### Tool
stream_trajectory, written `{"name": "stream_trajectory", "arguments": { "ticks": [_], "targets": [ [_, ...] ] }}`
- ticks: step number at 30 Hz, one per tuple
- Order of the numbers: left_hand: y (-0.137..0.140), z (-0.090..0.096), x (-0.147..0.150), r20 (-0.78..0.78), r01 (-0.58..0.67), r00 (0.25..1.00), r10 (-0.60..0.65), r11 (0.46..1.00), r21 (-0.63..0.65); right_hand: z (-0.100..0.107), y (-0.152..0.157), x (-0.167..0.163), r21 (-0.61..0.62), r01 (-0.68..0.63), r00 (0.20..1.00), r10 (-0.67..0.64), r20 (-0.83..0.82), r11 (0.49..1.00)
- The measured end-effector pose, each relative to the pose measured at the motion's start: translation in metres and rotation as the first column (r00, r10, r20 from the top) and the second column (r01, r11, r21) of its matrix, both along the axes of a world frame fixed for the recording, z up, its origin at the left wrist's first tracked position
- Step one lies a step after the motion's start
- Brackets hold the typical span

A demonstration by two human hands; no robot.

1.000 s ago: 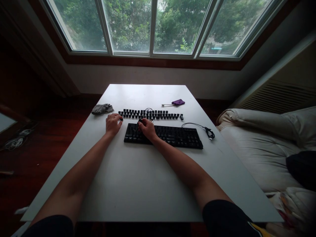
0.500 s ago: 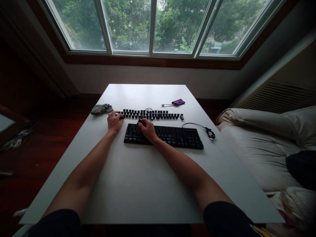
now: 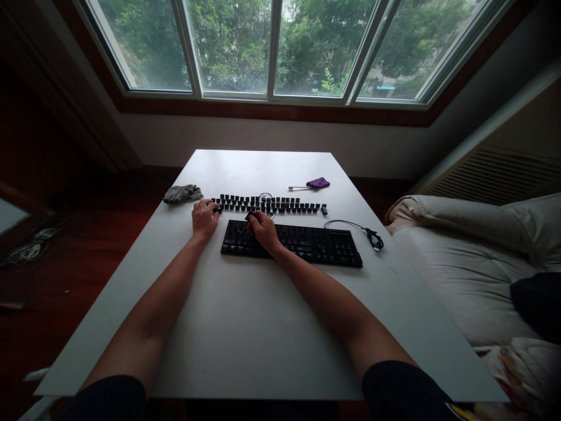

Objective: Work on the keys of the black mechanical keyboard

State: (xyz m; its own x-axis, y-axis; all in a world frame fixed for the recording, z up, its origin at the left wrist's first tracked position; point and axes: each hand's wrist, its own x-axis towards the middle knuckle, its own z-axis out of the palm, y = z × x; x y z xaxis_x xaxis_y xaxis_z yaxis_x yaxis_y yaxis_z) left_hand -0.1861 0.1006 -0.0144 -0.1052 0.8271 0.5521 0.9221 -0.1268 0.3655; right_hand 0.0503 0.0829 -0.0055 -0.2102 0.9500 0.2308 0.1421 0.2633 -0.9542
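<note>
A black keyboard [image 3: 315, 244] lies on the white table, with some darker patches among its keys. Behind it, loose black keycaps [image 3: 280, 204] stand in several long rows. My left hand [image 3: 205, 218] rests at the left end of these rows, thumb and index finger closing about a dark keycap [image 3: 217, 209] there. Over the keyboard's upper left part, my right hand [image 3: 264, 230] pinches a small black keycap [image 3: 249, 216] between thumb and fingers. The other fingers of this hand are curled in, and the hand covers part of the keys.
A crumpled grey cloth [image 3: 182, 194] lies at the table's left edge. Farther back are a purple pouch [image 3: 318, 183] and a thin white-tipped stick [image 3: 298, 188]. A coiled cable [image 3: 374, 240] sits right of the keyboard. A pale sofa [image 3: 456, 257] stands beyond the table's right edge.
The black keycap in my right hand has tilted and shows more of its face. My left hand stays in nearly the same place. The whole view has shifted slightly.
</note>
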Motion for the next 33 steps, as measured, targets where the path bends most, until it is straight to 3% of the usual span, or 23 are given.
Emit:
{"name": "stream_trajectory", "arguments": {
  "ticks": [3, 6, 9, 12, 18, 25, 29, 33],
  "targets": [
    [-0.008, 0.004, 0.006, 0.024, 0.050, 0.998, -0.050, 0.999, 0.019, 0.002, -0.001, -0.001, 0.010, 0.008, 1.000, -0.008, 0.027, 1.000],
    [-0.014, 0.007, 0.017, 0.054, 0.200, 0.978, -0.202, 0.979, 0.030, 0.005, -0.003, -0.001, 0.043, 0.008, 0.996, -0.011, 0.085, 0.999],
    [-0.015, 0.005, 0.029, 0.072, 0.440, 0.897, -0.436, 0.895, -0.066, 0.006, -0.005, 0.000, 0.082, -0.004, 0.990, -0.007, 0.138, 0.997],
    [-0.011, 0.001, 0.033, 0.117, 0.562, 0.827, -0.551, 0.819, -0.119, 0.007, -0.005, 0.001, 0.116, 0.011, 0.986, -0.031, 0.166, 0.993],
    [-0.005, -0.005, 0.027, 0.231, 0.589, 0.800, -0.554, 0.798, -0.127, 0.013, -0.007, 0.001, 0.210, -0.011, 0.945, -0.058, 0.323, 0.978],
    [-0.005, -0.007, 0.026, 0.243, 0.595, 0.795, -0.555, 0.791, -0.142, 0.016, 0.004, 0.013, 0.133, -0.140, 0.939, 0.089, 0.332, 0.981],
    [-0.005, -0.006, 0.026, 0.246, 0.589, 0.799, -0.549, 0.798, -0.130, 0.015, 0.005, 0.020, 0.196, -0.294, 0.908, 0.210, 0.361, 0.936],
    [-0.007, -0.005, 0.025, 0.265, 0.581, 0.803, -0.533, 0.800, -0.151, 0.016, -0.002, 0.022, 0.352, -0.356, 0.868, 0.166, 0.468, 0.866]
  ]
}}
